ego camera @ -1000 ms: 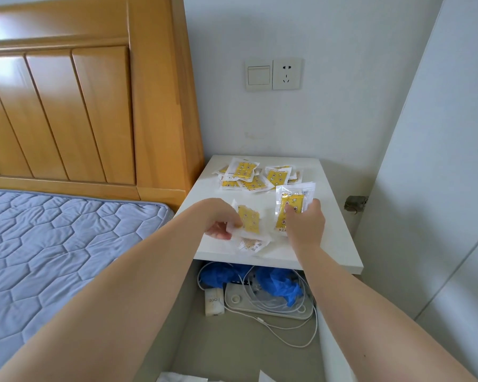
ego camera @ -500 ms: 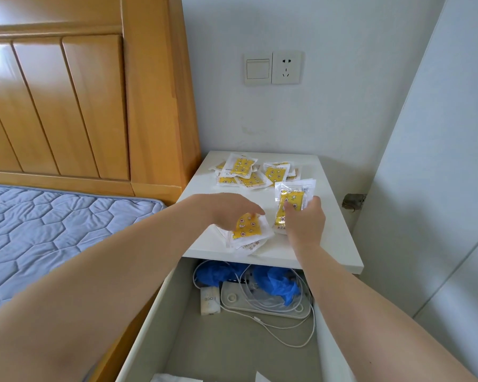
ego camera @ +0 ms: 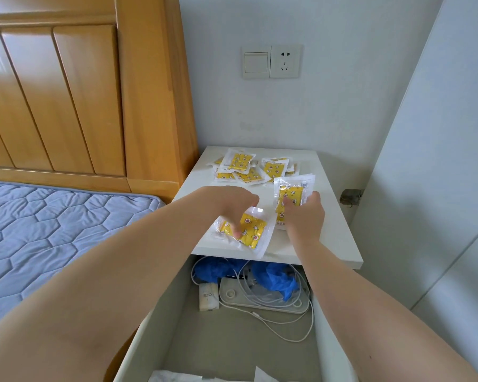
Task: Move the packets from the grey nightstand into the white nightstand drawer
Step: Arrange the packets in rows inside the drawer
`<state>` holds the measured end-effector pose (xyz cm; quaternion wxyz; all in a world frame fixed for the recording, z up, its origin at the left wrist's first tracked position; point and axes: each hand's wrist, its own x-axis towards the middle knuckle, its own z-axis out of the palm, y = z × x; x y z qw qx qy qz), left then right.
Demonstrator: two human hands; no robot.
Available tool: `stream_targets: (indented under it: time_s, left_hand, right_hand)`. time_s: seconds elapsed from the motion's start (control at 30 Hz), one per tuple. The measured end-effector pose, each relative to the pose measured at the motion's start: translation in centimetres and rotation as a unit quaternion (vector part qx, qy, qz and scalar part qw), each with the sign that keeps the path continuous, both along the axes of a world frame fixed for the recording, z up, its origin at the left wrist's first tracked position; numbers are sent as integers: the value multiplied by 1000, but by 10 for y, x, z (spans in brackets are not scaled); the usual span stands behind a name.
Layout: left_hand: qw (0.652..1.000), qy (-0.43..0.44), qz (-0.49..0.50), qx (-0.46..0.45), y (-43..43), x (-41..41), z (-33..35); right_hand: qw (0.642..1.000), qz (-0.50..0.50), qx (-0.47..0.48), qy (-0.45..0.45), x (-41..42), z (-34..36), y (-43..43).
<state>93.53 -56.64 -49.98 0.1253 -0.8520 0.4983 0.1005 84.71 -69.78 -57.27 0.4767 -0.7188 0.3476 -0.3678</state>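
Starting nearest, at the open drawer (ego camera: 149,340) under both forearms: holds tangled white cables (ego camera: 260,295), a flat white device (ego camera: 232,293), a small white box (ego camera: 209,297) and crumpled blue material (ego camera: 276,279) at the back. Shows no yellow packet among them so far.

Moving up to the near edge of the nightstand top (ego camera: 329,244): finds the left hand (ego camera: 232,205) knuckles-up, thumb and fingers curled and pinching a yellow packet (ego camera: 253,234), with the clear wrapper poking out past the front edge, above the drawer. Differs from a second ago, when that hand pinched one packet held more upright with another lying loose under it. Seems to have swept that loose one up too, though hard to tell whether one or two sit in the grip.

Just to the right, has the right hand (ego camera: 304,216) pinching a small stack of packets (ego camera: 290,194) by its lower end, stood on end. Has hardly shifted over that second. Cannot tell whether the stack touches the top.

Farther back, toward the far left corner, leaves a pile of packets (ego camera: 246,169) lying untouched.

Judging from that: gathering looks about done for both hands, with the drop into the drawer likely next and more trips needed for the pile.
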Motion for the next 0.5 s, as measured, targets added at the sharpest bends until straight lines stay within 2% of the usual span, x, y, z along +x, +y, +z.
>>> stream_targets:
  time_s: [0.17, 0.27, 0.33, 0.4, 0.5]
  left_hand:
    - [993, -24, 95, -71, -3, -2, -10]
    - [963, 3, 209, -167, 2, -6, -25]
    - [928, 53, 285, -235, 8, -12, -35]
    - [872, 123, 342, -328, 16, -22, -43]
    - [795, 179, 358, -456, 30, -48, -53]
  right_hand:
    - [1000, 4, -7, -8, 1, -1, -1]
    - [1000, 6, -23, -16, -1, 0, -1]
    - [999, -4, -38, -15, -5, 2, 1]
    - [997, -11, -76, -12, -10, 7, 7]
    - [991, 14, -130, -30, -28, 9, 23]
